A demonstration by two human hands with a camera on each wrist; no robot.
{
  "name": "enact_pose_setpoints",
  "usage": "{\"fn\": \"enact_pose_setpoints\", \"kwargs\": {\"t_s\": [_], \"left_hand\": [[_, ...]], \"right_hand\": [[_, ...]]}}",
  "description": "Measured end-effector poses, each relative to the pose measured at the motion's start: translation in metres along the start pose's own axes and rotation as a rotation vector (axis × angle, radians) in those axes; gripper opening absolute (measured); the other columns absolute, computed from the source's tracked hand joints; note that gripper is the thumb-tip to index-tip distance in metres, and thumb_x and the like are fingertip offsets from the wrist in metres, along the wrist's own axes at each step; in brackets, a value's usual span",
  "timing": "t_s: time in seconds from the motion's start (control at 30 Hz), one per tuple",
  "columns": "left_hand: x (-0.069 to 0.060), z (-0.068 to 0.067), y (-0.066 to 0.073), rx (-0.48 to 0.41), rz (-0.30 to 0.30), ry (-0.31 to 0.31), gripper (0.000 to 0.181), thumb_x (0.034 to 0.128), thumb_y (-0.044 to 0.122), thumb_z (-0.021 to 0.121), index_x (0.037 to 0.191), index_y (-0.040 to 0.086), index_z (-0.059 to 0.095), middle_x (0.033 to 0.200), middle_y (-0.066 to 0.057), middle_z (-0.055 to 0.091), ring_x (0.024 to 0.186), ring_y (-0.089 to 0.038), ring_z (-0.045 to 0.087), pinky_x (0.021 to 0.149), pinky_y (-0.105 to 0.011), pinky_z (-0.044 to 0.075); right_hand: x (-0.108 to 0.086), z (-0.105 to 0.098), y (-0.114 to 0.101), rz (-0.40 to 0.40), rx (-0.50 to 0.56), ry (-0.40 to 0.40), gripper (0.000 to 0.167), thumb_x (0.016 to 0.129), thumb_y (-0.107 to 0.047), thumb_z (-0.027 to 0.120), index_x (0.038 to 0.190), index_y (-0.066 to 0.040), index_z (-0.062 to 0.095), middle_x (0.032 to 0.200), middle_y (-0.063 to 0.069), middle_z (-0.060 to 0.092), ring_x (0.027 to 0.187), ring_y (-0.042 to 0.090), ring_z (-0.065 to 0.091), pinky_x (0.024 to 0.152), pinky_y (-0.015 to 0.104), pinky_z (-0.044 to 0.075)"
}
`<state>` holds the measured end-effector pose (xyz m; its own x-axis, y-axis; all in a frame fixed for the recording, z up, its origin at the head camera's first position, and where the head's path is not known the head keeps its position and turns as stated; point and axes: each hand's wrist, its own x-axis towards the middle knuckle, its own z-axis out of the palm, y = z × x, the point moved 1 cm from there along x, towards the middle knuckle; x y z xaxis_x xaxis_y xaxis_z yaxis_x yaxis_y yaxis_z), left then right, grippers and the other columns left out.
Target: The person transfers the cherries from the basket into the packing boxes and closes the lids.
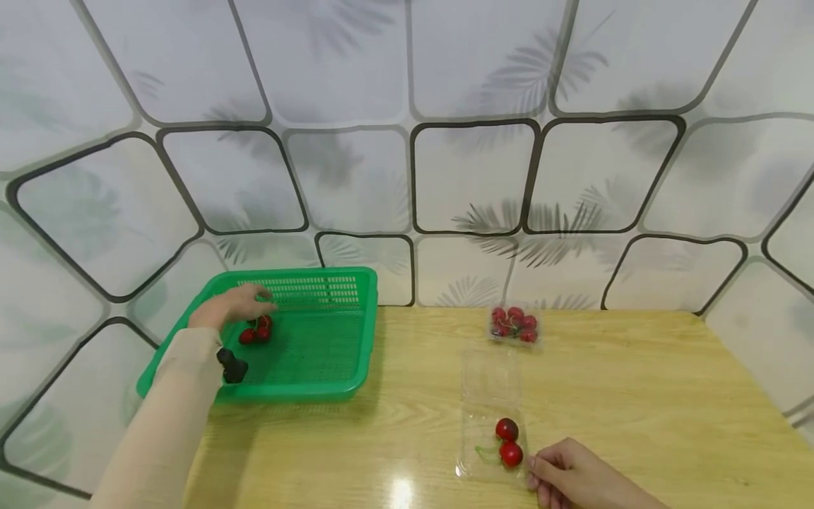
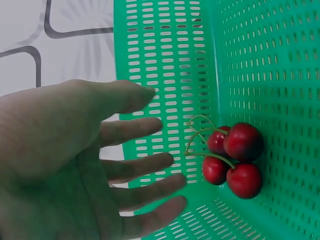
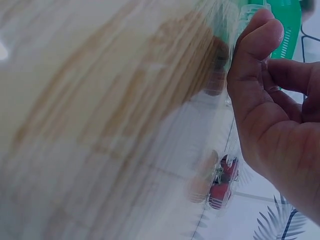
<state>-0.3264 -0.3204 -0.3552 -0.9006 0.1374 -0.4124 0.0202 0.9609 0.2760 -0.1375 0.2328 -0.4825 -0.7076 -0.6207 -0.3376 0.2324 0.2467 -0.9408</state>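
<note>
Over the green basket, the left hand hovers above a small group of cherries. In the left wrist view the left hand has its fingers spread and holds nothing, and several cherries with green stems lie a little way beyond the fingertips. An unlidded clear plastic box lies on the wooden table with two cherries in its near half. The right hand pinches that box's right edge between thumb and fingers; in the right wrist view the right hand has curled fingers.
Behind the clear box, a second clear box of cherries stands near the back edge of the wooden table. A patterned wall covering rises directly behind the table and basket. A black wrist device is on the left wrist.
</note>
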Motion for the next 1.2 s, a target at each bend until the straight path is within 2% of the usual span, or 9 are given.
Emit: {"fn": "enact_pose_setpoints", "kwargs": {"t_s": [0.1,0.27,0.4,0.57,0.63,0.83,1.0,1.13,1.2], "left_hand": [[0.001,0.002,-0.001,-0.039,-0.030,-0.073,0.058,0.1077,0.029,0.044,0.152,-0.008,0.039,0.157,-0.039,0.027,0.140,-0.059,0.036,0.105,-0.066,0.045],[0.003,0.007,-0.005,-0.099,-0.056,-0.139,0.050,0.1064,0.018,0.047,0.146,-0.013,0.046,0.149,-0.037,0.042,0.134,-0.053,0.047,0.099,-0.058,0.054],[0.000,0.008,-0.006,-0.087,-0.060,-0.135,0.043,0.1020,0.009,0.050,0.141,-0.011,0.054,0.147,-0.035,0.047,0.132,-0.049,0.051,0.097,-0.052,0.056],[-0.005,0.007,-0.004,-0.004,-0.064,-0.110,0.035,0.0970,0.005,0.056,0.128,-0.003,0.068,0.131,-0.024,0.065,0.099,-0.027,0.066,0.084,-0.040,0.058],[-0.007,0.006,-0.003,0.014,-0.076,-0.089,0.030,0.0958,0.005,0.059,0.122,-0.001,0.072,0.118,-0.017,0.071,0.085,-0.018,0.063,0.077,-0.035,0.056],[-0.009,0.004,0.000,-0.021,-0.070,-0.051,0.021,0.0919,0.002,0.065,0.108,-0.001,0.078,0.088,-0.008,0.073,0.062,-0.011,0.053,0.063,-0.028,0.048],[-0.010,0.004,0.003,-0.013,-0.054,-0.054,0.013,0.0912,0.002,0.068,0.098,0.002,0.080,0.080,-0.004,0.070,0.061,-0.011,0.052,0.062,-0.028,0.047],[-0.011,0.003,0.006,-0.005,-0.054,-0.029,0.012,0.0904,0.001,0.069,0.094,0.003,0.080,0.091,-0.009,0.073,0.069,-0.015,0.061,0.064,-0.029,0.051],[-0.013,0.002,0.008,-0.004,-0.047,-0.018,0.012,0.0898,0.001,0.069,0.094,0.002,0.080,0.092,-0.011,0.074,0.070,-0.016,0.063,0.065,-0.030,0.053]], "right_hand": [[0.001,0.000,0.000,0.014,-0.008,0.015,0.040,0.109,-0.015,0.047,0.098,0.020,0.065,0.073,-0.003,0.067,0.061,0.000,0.058,0.053,0.010,0.045],[0.002,0.000,-0.002,0.027,-0.011,0.018,0.040,0.109,-0.015,0.048,0.096,0.019,0.065,0.073,-0.003,0.066,0.061,0.001,0.057,0.054,0.011,0.045],[0.001,0.001,-0.002,0.020,-0.014,0.012,0.041,0.109,-0.015,0.047,0.097,0.019,0.065,0.073,-0.003,0.066,0.061,0.001,0.057,0.053,0.011,0.045],[0.001,0.000,0.000,-0.005,-0.030,0.005,0.041,0.110,-0.014,0.044,0.097,0.020,0.065,0.072,-0.003,0.066,0.060,0.000,0.057,0.052,0.011,0.044],[0.002,0.000,0.001,-0.011,-0.026,-0.003,0.041,0.110,-0.013,0.043,0.098,0.020,0.064,0.072,-0.003,0.066,0.060,0.000,0.057,0.052,0.011,0.044],[0.001,0.000,0.000,-0.008,-0.018,-0.009,0.041,0.110,-0.014,0.044,0.097,0.018,0.065,0.072,-0.004,0.066,0.060,0.000,0.057,0.052,0.011,0.045],[0.000,0.002,-0.003,0.012,-0.050,0.017,0.040,0.110,-0.015,0.043,0.095,0.013,0.067,0.073,-0.003,0.065,0.060,0.001,0.057,0.051,0.011,0.046],[-0.001,0.003,-0.004,0.032,-0.074,0.051,0.038,0.110,-0.015,0.044,0.094,0.007,0.069,0.072,-0.001,0.065,0.059,0.002,0.057,0.050,0.012,0.045],[-0.001,0.004,-0.004,0.025,-0.077,0.047,0.038,0.110,-0.014,0.044,0.094,0.009,0.069,0.073,-0.001,0.064,0.059,0.002,0.057,0.051,0.012,0.045]]}}
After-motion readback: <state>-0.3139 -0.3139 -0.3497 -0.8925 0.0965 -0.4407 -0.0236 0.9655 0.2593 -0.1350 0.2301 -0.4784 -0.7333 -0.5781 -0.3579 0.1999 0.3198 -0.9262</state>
